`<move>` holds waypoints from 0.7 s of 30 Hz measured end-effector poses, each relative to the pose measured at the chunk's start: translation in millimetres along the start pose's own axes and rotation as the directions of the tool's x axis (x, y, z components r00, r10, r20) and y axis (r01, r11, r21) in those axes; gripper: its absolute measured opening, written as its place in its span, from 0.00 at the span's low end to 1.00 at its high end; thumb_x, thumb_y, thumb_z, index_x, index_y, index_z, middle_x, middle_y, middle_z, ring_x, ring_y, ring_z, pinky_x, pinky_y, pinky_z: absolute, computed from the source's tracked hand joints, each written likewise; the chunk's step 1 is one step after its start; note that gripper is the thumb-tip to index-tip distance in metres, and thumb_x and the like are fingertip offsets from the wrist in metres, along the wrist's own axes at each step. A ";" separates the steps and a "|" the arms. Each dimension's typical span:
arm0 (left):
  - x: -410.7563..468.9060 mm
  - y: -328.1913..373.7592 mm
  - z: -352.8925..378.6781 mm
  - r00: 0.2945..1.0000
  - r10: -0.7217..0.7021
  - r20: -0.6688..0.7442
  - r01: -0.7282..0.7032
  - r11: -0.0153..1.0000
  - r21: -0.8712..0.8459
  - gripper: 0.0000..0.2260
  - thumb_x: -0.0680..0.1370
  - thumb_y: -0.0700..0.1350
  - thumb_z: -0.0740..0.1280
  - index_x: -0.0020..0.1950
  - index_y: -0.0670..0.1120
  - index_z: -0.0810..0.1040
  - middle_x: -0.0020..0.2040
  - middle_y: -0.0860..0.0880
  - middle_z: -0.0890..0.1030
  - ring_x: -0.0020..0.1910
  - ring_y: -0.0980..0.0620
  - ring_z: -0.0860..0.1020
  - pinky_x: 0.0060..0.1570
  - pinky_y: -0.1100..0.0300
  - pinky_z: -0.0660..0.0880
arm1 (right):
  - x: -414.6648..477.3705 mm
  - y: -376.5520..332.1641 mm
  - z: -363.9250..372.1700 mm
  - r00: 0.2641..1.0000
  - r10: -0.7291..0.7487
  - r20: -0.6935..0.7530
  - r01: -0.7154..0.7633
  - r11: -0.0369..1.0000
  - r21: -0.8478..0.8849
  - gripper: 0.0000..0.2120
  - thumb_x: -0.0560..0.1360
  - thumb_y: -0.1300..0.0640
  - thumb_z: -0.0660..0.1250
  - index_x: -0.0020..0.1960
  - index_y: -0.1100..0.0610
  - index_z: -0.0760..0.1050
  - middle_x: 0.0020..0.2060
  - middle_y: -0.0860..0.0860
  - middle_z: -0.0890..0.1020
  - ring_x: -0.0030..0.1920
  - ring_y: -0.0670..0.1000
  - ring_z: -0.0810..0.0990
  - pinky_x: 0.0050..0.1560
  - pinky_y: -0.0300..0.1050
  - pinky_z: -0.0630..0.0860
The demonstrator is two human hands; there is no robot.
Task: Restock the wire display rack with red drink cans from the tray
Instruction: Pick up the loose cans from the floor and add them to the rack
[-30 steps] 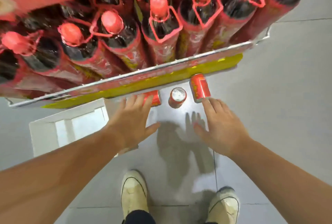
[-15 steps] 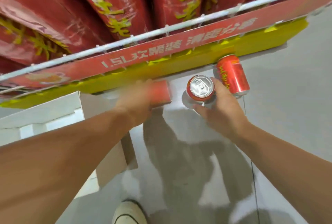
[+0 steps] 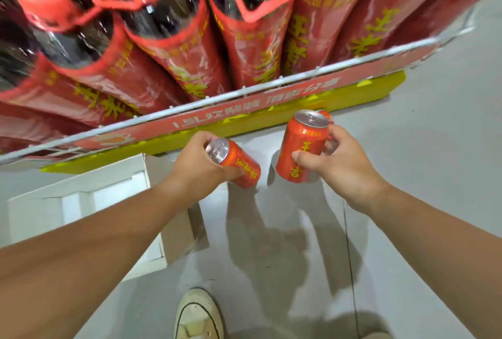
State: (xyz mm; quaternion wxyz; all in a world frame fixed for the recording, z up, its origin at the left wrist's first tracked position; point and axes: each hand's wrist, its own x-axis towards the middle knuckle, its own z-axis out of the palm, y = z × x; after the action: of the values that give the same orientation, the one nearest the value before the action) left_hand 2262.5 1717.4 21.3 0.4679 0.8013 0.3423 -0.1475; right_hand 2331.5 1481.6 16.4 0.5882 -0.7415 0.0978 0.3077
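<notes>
The rack is holding big bottles along its front edge, and no cans are showing in it. A white box is sitting below that edge. The left hand is clamping its fingers round the left can, and the right hand is clamping round the right can. A third can is peeking out behind. I think all three are waiting to go in.

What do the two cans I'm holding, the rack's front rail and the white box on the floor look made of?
Left can and right can, gripped by the left hand and right hand: likely aluminium, bright silvery tops, glossy red printed sides. Rack rail: thin metal wire, pale and shiny, perhaps painted or plated. White box: seemingly cardboard, matte, with folded flaps.
</notes>
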 end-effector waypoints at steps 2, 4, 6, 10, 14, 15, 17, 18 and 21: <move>-24.7 23.0 -11.3 1.000 0.017 0.009 -0.015 0.980 -0.199 0.27 0.61 0.37 0.84 0.55 0.49 0.77 0.47 0.50 0.82 0.42 0.51 0.82 0.40 0.60 0.80 | -21.9 -29.4 -10.8 1.000 -0.023 0.017 0.023 1.000 0.016 0.22 0.70 0.68 0.77 0.60 0.58 0.74 0.45 0.49 0.85 0.42 0.42 0.84 0.44 0.37 0.80; -49.0 50.9 -24.9 0.998 0.029 0.056 -0.008 0.939 -0.344 0.27 0.63 0.35 0.82 0.57 0.49 0.79 0.47 0.49 0.83 0.44 0.51 0.82 0.43 0.58 0.81 | -46.2 -62.4 -21.3 0.998 -0.052 0.030 0.052 0.998 0.025 0.21 0.70 0.69 0.76 0.59 0.59 0.74 0.43 0.50 0.85 0.38 0.41 0.83 0.42 0.35 0.80; -73.1 84.8 -39.8 0.994 0.043 0.098 0.003 0.907 -0.421 0.25 0.66 0.33 0.79 0.58 0.52 0.79 0.47 0.50 0.84 0.45 0.53 0.83 0.48 0.54 0.83 | -70.8 -95.4 -31.6 0.996 -0.087 0.034 0.086 0.996 0.023 0.20 0.70 0.69 0.76 0.58 0.59 0.74 0.43 0.52 0.85 0.38 0.42 0.83 0.41 0.35 0.80; -125.0 157.9 -79.9 0.985 0.103 0.139 -0.018 0.860 -0.510 0.30 0.61 0.36 0.80 0.61 0.48 0.75 0.47 0.51 0.84 0.44 0.54 0.84 0.49 0.52 0.83 | -126.7 -167.3 -50.0 0.987 -0.159 0.017 0.158 0.987 0.018 0.21 0.70 0.66 0.77 0.60 0.57 0.76 0.47 0.53 0.86 0.42 0.45 0.83 0.43 0.37 0.81; -184.0 229.3 -137.7 0.960 0.207 0.190 -0.069 0.828 -0.556 0.27 0.63 0.35 0.79 0.60 0.46 0.77 0.46 0.49 0.85 0.42 0.53 0.83 0.41 0.59 0.81 | -188.5 -246.1 -64.8 0.974 -0.227 -0.005 0.227 0.974 -0.007 0.23 0.67 0.59 0.80 0.59 0.51 0.78 0.48 0.51 0.86 0.46 0.48 0.84 0.44 0.37 0.79; -198.7 247.1 -154.1 0.955 0.228 0.191 -0.083 0.821 -0.565 0.27 0.62 0.35 0.79 0.59 0.47 0.77 0.45 0.50 0.85 0.42 0.54 0.83 0.41 0.59 0.81 | -203.3 -268.4 -69.1 0.969 -0.247 -0.007 0.246 0.969 -0.019 0.23 0.66 0.56 0.81 0.58 0.50 0.79 0.48 0.50 0.86 0.46 0.48 0.84 0.45 0.40 0.79; -232.2 284.0 -189.0 0.946 0.268 0.183 -0.110 0.794 -0.598 0.27 0.63 0.36 0.79 0.60 0.49 0.79 0.46 0.50 0.86 0.43 0.53 0.83 0.42 0.59 0.81 | -236.0 -317.7 -75.9 0.961 -0.277 -0.003 0.276 0.961 -0.023 0.20 0.67 0.57 0.80 0.57 0.50 0.79 0.47 0.49 0.86 0.43 0.44 0.83 0.42 0.41 0.80; -249.5 304.9 -206.7 0.940 0.292 0.177 -0.128 0.781 -0.611 0.26 0.63 0.37 0.78 0.59 0.50 0.80 0.47 0.50 0.86 0.44 0.53 0.83 0.43 0.58 0.81 | -252.9 -344.2 -79.4 0.956 -0.294 0.001 0.294 0.956 -0.015 0.18 0.69 0.59 0.79 0.56 0.50 0.79 0.46 0.49 0.86 0.42 0.42 0.83 0.38 0.40 0.80; -299.0 360.2 -260.9 0.920 0.362 0.150 -0.183 0.736 -0.651 0.25 0.64 0.34 0.77 0.60 0.48 0.80 0.46 0.47 0.86 0.39 0.52 0.84 0.34 0.58 0.81 | -304.0 -421.7 -89.5 0.935 -0.355 -0.010 0.355 0.935 -0.004 0.14 0.71 0.58 0.78 0.54 0.50 0.81 0.45 0.49 0.86 0.43 0.44 0.83 0.43 0.43 0.80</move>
State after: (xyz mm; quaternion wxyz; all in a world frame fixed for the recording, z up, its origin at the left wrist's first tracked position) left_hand 2272.0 1698.6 556.8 0.7651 0.6144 0.1829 -0.0613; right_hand 2335.2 1454.0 543.3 0.6329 -0.7491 -0.0349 0.1926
